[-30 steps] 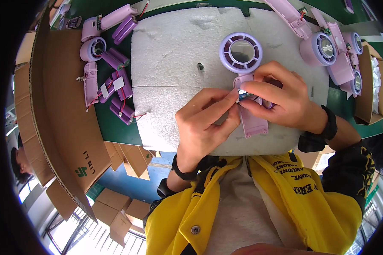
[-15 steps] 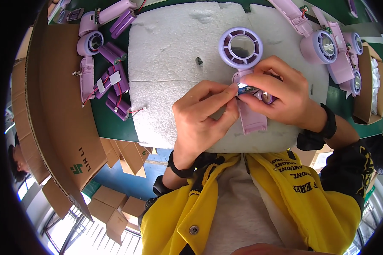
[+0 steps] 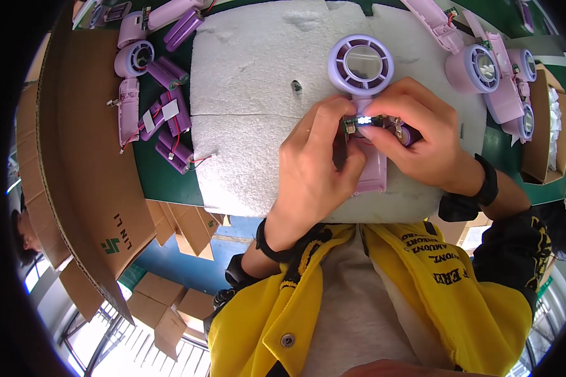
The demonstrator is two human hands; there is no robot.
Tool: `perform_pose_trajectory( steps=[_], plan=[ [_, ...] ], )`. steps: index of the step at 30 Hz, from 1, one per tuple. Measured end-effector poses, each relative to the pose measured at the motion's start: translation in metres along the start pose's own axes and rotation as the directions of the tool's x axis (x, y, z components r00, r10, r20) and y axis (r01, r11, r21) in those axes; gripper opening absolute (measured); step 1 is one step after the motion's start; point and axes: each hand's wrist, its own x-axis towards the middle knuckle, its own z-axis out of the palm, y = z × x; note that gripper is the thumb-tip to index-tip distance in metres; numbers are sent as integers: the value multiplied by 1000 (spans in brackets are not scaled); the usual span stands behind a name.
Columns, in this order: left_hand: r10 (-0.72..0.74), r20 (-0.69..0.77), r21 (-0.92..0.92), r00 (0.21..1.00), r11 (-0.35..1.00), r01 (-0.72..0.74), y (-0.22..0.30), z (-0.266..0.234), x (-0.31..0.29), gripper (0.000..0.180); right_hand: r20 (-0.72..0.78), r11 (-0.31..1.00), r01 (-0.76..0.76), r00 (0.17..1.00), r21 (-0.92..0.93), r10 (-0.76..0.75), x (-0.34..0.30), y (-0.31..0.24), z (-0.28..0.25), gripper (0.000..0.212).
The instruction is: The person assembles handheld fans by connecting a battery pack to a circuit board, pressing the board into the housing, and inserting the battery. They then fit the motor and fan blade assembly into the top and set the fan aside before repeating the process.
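Note:
A lilac handheld fan (image 3: 332, 65) lies with its round head pointing away from me, its opened handle (image 3: 375, 173) toward me. Over the handle, my right hand (image 3: 424, 135) pinches a small circuit board (image 3: 351, 126) with a brightly lit display between thumb and forefinger. A purple battery cell (image 3: 411, 134) shows under that hand's fingers. My left hand (image 3: 314, 157) curls around the handle's left side, forefinger by the neck and thumb lower down; its fingertips are partly hidden. Both hands rest close together at the board.
A white foam slab (image 3: 245, 75) lies under the work on a green table (image 3: 170, 188). Purple battery packs (image 3: 176, 113) and lilac fan parts (image 3: 129, 103) are at the left; more fan bodies (image 3: 471, 69) lie at the right. Cardboard boxes (image 3: 94, 157) flank the table.
My left hand has shifted right and up, from pinching the board's end to the handle's side. The board now faces up with its display visible. The fan has moved slightly.

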Motion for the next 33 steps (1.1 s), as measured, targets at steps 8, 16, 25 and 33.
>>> perform_pose_trajectory(
  steps=[8,16,25,33],
  plan=[
    [-6,-14,13,1000,1000,6,0,3,-1,42,45,993,-118,992,-4,118,-1,-7,-2,26],
    [34,-47,51,998,998,-32,4,8,1,42,16,999,-32,999,5,32,-1,-3,3,24],
    [69,-66,72,995,995,-64,3,10,1,44,-14,994,51,999,-96,-52,-1,-7,3,25],
    [54,-46,47,998,998,-52,0,9,0,44,-53,993,46,997,-105,-52,1,-5,4,25]
  ],
)
